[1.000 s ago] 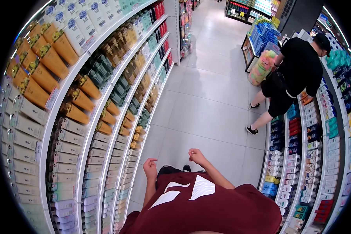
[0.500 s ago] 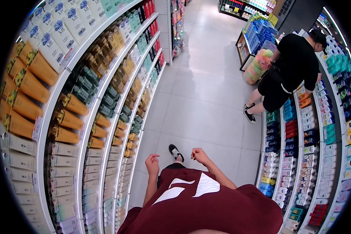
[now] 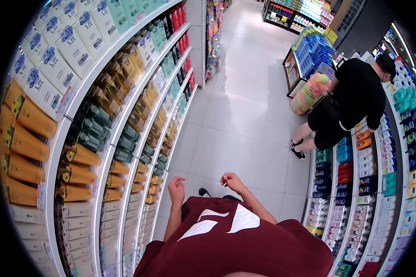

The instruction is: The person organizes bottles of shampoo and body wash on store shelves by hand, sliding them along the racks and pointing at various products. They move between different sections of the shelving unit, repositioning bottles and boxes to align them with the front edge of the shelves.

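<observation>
My left hand (image 3: 176, 188) is held in front of my body on the left, with loosely bent fingers apart and nothing in it. On the other side, my right hand (image 3: 232, 182) hovers over the floor, its fingers loosely curled with a gap between the tips; I see nothing in it. Neither hand touches the shelves. Nearest to my left hand is the left shelf unit (image 3: 145, 159), stocked with orange tubes (image 3: 78, 174), cream-coloured tubes (image 3: 76, 209), dark green bottles (image 3: 93, 134) and white packs (image 3: 69, 48).
A person in black (image 3: 358, 94) stands by the right shelves (image 3: 330, 203), which hold many tubes and bottles. Behind them are a display stand (image 3: 289, 76) with blue boxes (image 3: 313, 51) and a bulky multicoloured bundle (image 3: 309, 94). Tiled floor (image 3: 231, 134) runs between the shelf units.
My view has shifted forward along the aisle, and the near shelf goods have slid downward in view. My right hand's fingers have loosened slightly. The person in black leans lower toward the shelf.
</observation>
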